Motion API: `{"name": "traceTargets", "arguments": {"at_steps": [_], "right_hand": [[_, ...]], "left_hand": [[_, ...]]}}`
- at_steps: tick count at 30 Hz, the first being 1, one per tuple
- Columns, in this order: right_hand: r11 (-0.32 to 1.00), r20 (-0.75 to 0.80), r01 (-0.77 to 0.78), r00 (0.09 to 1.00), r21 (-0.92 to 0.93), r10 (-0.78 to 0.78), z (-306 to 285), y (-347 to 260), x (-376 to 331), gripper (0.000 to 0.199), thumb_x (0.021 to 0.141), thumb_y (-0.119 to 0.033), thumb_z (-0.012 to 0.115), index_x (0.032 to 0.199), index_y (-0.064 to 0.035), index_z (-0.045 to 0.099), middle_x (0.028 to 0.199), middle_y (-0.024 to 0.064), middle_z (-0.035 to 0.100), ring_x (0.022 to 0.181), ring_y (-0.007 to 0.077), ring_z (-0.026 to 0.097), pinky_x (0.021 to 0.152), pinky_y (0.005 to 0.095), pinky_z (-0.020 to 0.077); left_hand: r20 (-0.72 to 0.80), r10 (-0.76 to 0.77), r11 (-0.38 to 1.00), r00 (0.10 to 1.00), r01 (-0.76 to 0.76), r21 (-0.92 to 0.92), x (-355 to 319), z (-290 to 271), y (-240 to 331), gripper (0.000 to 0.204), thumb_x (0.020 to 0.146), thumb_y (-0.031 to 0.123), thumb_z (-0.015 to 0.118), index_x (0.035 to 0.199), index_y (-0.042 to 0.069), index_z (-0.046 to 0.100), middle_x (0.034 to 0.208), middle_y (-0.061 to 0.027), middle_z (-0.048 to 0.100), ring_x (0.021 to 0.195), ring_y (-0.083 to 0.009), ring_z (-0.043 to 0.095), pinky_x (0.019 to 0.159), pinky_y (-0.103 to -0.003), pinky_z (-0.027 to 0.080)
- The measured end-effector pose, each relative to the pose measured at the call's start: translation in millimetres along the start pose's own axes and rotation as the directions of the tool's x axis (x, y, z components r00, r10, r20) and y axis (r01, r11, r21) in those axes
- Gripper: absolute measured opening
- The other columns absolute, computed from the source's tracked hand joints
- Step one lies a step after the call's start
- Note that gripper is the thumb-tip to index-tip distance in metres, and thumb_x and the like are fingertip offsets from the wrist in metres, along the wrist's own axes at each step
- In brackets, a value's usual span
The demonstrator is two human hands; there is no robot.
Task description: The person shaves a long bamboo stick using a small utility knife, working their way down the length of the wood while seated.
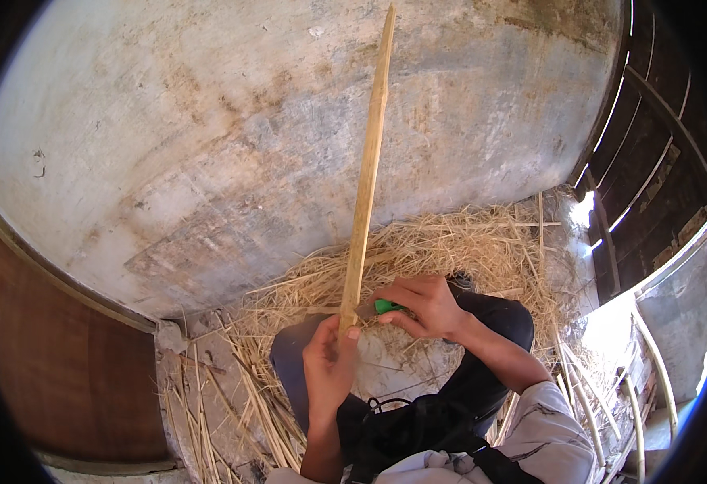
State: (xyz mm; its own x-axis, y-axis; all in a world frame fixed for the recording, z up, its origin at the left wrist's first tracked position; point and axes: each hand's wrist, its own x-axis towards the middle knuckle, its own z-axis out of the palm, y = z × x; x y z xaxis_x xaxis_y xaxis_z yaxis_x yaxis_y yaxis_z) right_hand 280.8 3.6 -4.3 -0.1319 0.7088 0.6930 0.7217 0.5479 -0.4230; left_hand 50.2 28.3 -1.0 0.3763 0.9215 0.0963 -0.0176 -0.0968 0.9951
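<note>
A long, pale bamboo strip [367,177] stands almost upright in front of me, leaning slightly right and narrowing to a point at its top. My left hand [327,369] is closed around its lower end, with the thumb along the near side. Just to the right, my right hand [427,306] grips a small knife by its green handle [385,306]. The short, dull blade [365,310] lies against or right beside the strip, just above my left fingers; exact contact is hard to make out. My fingers cover most of the handle.
Pale shavings [450,250] are heaped on the floor between my legs and the stained wall [248,129]. Long thin strips [248,379] lie at my left. A brown wooden panel [71,347] stands farther left. Several curved poles [654,363] lean at the right, below dark planks [652,153].
</note>
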Motion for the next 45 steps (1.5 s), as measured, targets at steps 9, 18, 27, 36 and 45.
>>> {"name": "traceTargets", "arguments": {"at_steps": [9, 18, 27, 36, 45], "right_hand": [[0.994, -0.026, 0.004, 1.0, -0.112, -0.007, -1.8, -12.8, 4.8, 0.04, 0.087, -0.036, 0.085, 0.119, -0.0129, 0.079, 0.075, 0.0038, 0.066, 0.061, 0.0254, 0.066, 0.055, 0.0366, 0.0518], [0.988, -0.06, -0.113, 0.992, -0.102, 0.107, -6.8, -3.8, 7.6, 0.036, 0.09, -0.031, 0.083, 0.12, -0.0123, 0.079, 0.09, 0.0045, 0.077, 0.068, 0.0259, 0.073, 0.059, 0.0372, 0.0572], [0.927, -0.387, -0.367, 0.869, -0.083, 0.309, -46.9, 51.3, 30.7, 0.029, 0.099, -0.029, 0.077, 0.115, -0.0043, 0.081, 0.099, 0.0145, 0.08, 0.071, 0.0253, 0.074, 0.062, 0.0353, 0.0559], [0.84, -0.395, -0.54, 0.782, -0.046, 0.482, -49.8, 56.9, 33.5, 0.035, 0.103, -0.033, 0.072, 0.125, -0.0066, 0.077, 0.091, 0.0158, 0.078, 0.064, 0.0249, 0.068, 0.062, 0.0366, 0.0536], [0.999, -0.04, -0.038, 0.998, 0.004, 0.038, 5.7, 9.3, 1.3, 0.037, 0.097, -0.039, 0.077, 0.12, -0.011, 0.079, 0.086, 0.0082, 0.074, 0.065, 0.0268, 0.071, 0.059, 0.0394, 0.0553]], "left_hand": [[-0.012, -0.018, 0.999, 1.0, 0.019, 0.03, -7.8, -2.3, 3.4, 0.036, 0.109, 0.014, 0.067, 0.14, -0.005, 0.067, 0.083, 0.0094, 0.06, 0.065, 0.0016, 0.045, 0.055, -0.019, 0.032], [-0.042, -0.028, 0.989, 0.999, 0.033, 0.143, -18.1, -4.2, 8.8, 0.037, 0.105, 0.015, 0.072, 0.134, -0.008, 0.069, 0.088, 0.0036, 0.064, 0.077, -0.0038, 0.049, 0.064, -0.023, 0.041], [0.077, -0.193, 0.969, 0.978, 0.178, 0.172, -61.2, -14.0, -5.4, 0.03, 0.108, 0.011, 0.067, 0.133, -0.006, 0.071, 0.088, 0.0086, 0.061, 0.073, 0.0005, 0.046, 0.061, -0.019, 0.033], [0.128, -0.211, 0.971, 0.969, 0.194, 0.137, -69.5, -30.4, -16.5, 0.027, 0.109, 0.01, 0.065, 0.13, -0.006, 0.069, 0.093, 0.0058, 0.067, 0.077, 0.0005, 0.049, 0.066, -0.019, 0.037], [0.039, -0.185, 0.981, 0.982, 0.187, -0.043, -42.0, -19.5, -9.4, 0.024, 0.11, 0.014, 0.065, 0.125, -0.002, 0.073, 0.082, 0.0098, 0.057, 0.07, 0.0009, 0.043, 0.058, -0.021, 0.031]]}}
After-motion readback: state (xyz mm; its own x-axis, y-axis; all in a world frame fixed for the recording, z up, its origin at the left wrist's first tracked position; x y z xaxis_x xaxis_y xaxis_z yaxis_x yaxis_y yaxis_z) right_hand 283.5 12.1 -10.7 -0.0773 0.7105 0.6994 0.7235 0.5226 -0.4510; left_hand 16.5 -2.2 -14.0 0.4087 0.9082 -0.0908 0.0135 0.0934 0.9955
